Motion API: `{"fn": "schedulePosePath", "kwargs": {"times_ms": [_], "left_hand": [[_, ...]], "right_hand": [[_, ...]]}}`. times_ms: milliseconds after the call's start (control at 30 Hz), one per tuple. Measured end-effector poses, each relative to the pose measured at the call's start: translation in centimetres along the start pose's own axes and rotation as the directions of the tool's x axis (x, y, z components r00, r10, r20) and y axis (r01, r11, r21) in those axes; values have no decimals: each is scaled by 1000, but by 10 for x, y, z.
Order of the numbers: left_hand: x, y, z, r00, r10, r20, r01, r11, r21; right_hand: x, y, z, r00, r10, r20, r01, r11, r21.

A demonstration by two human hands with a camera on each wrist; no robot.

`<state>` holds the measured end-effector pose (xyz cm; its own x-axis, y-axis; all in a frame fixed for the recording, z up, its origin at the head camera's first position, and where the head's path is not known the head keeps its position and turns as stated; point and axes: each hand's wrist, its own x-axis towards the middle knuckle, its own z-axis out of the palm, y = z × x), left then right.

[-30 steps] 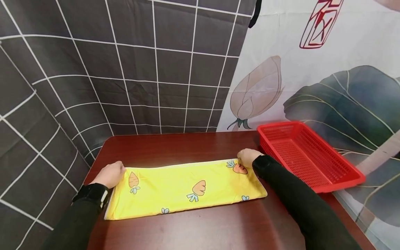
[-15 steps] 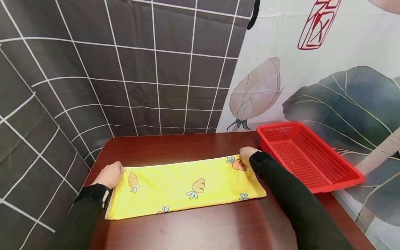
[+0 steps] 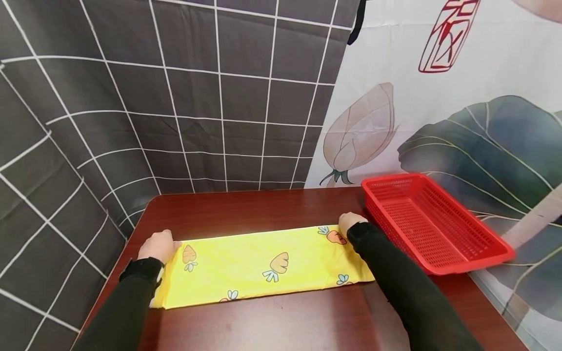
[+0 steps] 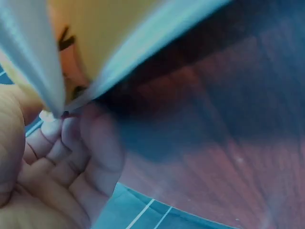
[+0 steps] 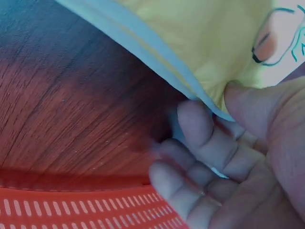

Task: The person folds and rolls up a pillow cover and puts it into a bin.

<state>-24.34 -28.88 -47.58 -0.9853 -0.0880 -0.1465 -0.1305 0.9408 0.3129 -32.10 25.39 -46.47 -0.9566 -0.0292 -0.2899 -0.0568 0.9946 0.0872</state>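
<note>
A folded yellow cloth (image 3: 246,265) printed with carrots lies lengthwise across the reddish-brown table, its edges trimmed in white. At the far left corner my left hand (image 3: 157,246) grips the fabric; the left wrist view shows the trimmed corner (image 4: 57,102) between thumb and curled fingers, with the edges spread apart above it. My right hand (image 3: 350,222) holds the far right corner. In the right wrist view its thumb (image 5: 252,107) and index finger pinch the white-edged cloth, the other fingers curled loosely below. The forearm partly covers the cloth's right end in the head view.
A red perforated plastic basket (image 3: 432,222) stands at the table's right side, close beside my right hand and forearm. Dark grey sheeting with white grid lines (image 3: 246,97) hangs behind and left; a flower-printed white sheet (image 3: 373,53) hangs at right.
My left hand has shifted slightly right, drawing the cloth's left end inward so its edge buckles. The right hand first moved slightly away and then came back lower, keeping hold of its corner.
</note>
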Motion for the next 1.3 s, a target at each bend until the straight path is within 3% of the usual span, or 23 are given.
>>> {"fn": "schedulePosePath", "kwargs": {"times_ms": [167, 300, 433, 567, 667, 767, 867, 933, 1067, 1167, 1300], "left_hand": [[-4, -5, 4, 993, -21, -113, 26, 999, 42], [-14, -4, 4, 978, 15, -209, -6, 999, 41], [-28, 4, -3, 968, 59, -243, -57, 998, 18], [-47, 15, -9, 963, 147, -225, -146, 989, 24], [-66, 25, -8, 949, 244, -202, -240, 970, 43], [-87, 33, -4, 938, 310, -153, -306, 951, 49], [-109, 39, 3, 938, 336, -83, -333, 942, 49], [-123, 42, 11, 938, 345, -44, -343, 938, 46], [-142, 43, 27, 953, 303, 25, -304, 953, 14], [-148, 40, 35, 967, 250, 60, -250, 968, 0], [-151, 35, 39, 972, 223, 74, -224, 975, 4]], "right_hand": [[-5, -4, -3, 998, 58, -32, -56, 997, 47], [-12, -7, -5, 997, 50, -56, -48, 998, 44], [-25, -17, -13, 995, 34, -91, -32, 999, 30], [-46, -28, -22, 991, -56, -122, 54, 998, -16], [-68, -32, -22, 977, -167, -132, 164, 986, -35], [-91, -33, -17, 963, -241, -120, 241, 970, -11], [-112, -28, -6, 951, -293, -99, 295, 955, 7], [-123, -22, 3, 942, -322, -93, 324, 946, 12], [-136, -6, 18, 937, -336, -90, 341, 939, 45], [-140, 5, 25, 946, -320, -59, 324, 943, 77], [-140, 15, 32, 947, -321, -17, 321, 942, 102]]}}
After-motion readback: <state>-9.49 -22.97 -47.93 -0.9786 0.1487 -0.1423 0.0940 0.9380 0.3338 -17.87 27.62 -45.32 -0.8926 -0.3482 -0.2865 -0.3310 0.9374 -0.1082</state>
